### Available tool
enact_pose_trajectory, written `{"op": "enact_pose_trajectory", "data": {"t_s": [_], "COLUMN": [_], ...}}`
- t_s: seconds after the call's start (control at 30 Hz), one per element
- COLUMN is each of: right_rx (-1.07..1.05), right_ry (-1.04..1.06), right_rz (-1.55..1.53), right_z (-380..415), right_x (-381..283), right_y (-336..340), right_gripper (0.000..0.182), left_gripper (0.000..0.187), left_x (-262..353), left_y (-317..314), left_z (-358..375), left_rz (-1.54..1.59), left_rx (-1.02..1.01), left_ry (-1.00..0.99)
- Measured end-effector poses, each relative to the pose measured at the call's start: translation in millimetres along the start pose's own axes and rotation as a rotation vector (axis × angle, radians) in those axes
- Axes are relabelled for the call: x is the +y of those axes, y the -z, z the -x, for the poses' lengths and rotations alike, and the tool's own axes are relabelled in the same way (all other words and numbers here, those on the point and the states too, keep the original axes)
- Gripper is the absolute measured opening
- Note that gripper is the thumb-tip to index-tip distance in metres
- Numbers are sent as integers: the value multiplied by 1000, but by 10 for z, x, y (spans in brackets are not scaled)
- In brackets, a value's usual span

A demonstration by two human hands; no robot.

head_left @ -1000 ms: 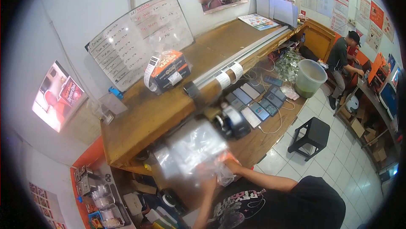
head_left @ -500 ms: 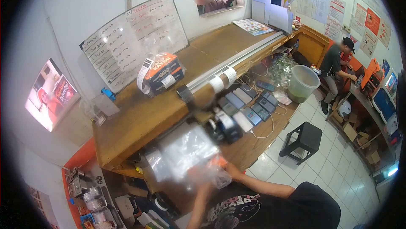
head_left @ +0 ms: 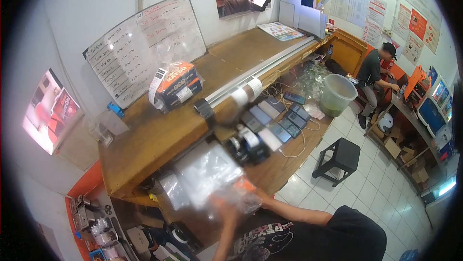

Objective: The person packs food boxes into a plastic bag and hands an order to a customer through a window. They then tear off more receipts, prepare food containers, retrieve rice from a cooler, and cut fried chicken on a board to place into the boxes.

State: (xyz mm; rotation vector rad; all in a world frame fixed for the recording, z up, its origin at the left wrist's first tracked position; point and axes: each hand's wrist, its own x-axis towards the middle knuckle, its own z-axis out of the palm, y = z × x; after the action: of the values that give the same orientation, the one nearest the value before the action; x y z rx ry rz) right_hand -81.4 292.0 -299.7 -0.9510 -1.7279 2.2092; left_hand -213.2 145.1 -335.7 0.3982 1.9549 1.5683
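Observation:
Both of my hands are at the near edge of the lower desk, around a crumpled clear plastic bag (head_left: 250, 203) with something orange (head_left: 245, 184) at it. My left hand (head_left: 225, 208) is smeared by motion against the plastic, and its fingers do not show clearly. My right hand (head_left: 255, 197) is closed on the bag's right side, its fingertips partly covered by the plastic. Just beyond the hands lies a stack of shiny clear plastic sleeves (head_left: 207, 172). Dark rolls of tape (head_left: 248, 145) stand to the right of it.
Several phones (head_left: 279, 132) with white cables lie on the desk. A boxed item (head_left: 178, 87) in plastic sits on the upper counter (head_left: 226, 63) below a whiteboard (head_left: 144, 44). A clear bucket (head_left: 337, 94), a black stool (head_left: 339, 160) and a seated person (head_left: 371, 78) are to the right.
The whole view has shifted slightly, so things appear a little further left. My hands stay at the plastic bag, with the left hand blurred in both frames.

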Motion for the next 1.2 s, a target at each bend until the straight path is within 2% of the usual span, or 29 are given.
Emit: {"op": "enact_pose_trajectory", "data": {"t_s": [0.13,0.17,0.33,0.47,0.53,0.57,0.63,0.67,0.73,0.77,0.83,0.87,0.9,0.97,1.13,1.2], "right_rx": [-48,-53,-64,-59,-52,-46,-38,-33,-28,-25,-4,13,18,-38,-103,-136], "right_ry": [171,224,444,516,537,546,559,564,568,582,629,676,678,359,499,529], "right_rz": [154,190,272,295,302,301,300,296,280,282,378,472,470,151,326,370], "right_z": [183,235,446,555,598,621,681,722,800,838,584,483,504,602,374,246], "right_x": [-343,-473,-1134,-1373,-1438,-1474,-1599,-1681,-1845,-1919,-1446,-1285,-1347,-1541,-1253,-1106], "right_y": [-196,-232,-335,-394,-417,-423,-441,-438,-438,-456,-372,-340,-331,-330,-214,-142], "right_gripper": [22,22,23,23,24,24,24,24,25,25,27,30,30,37,38,39], "left_gripper": [39,38,38,44,49,49,31,31,60,60,69,69,70,71,73,73], "left_x": [364,230,-331,-692,-676,-692,-167,-121,-70,-63,-35,-35,-32,-38,40,122], "left_y": [31,49,121,161,142,96,-78,-87,-85,-86,-105,-111,-133,-153,-240,-272], "left_z": [237,195,-89,-234,-261,-213,58,35,-22,-43,-103,-118,-127,-124,-173,-120], "left_rz": [-248,-301,-434,-579,-642,-642,-390,-390,-639,-639,-125,-10,51,141,236,346], "left_rx": [-73,-114,-164,-146,-126,-128,120,118,207,203,145,133,123,121,163,142], "left_ry": [117,92,-152,-344,-429,-431,-241,-242,-597,-598,-226,-180,-187,-209,-288,-217]}}
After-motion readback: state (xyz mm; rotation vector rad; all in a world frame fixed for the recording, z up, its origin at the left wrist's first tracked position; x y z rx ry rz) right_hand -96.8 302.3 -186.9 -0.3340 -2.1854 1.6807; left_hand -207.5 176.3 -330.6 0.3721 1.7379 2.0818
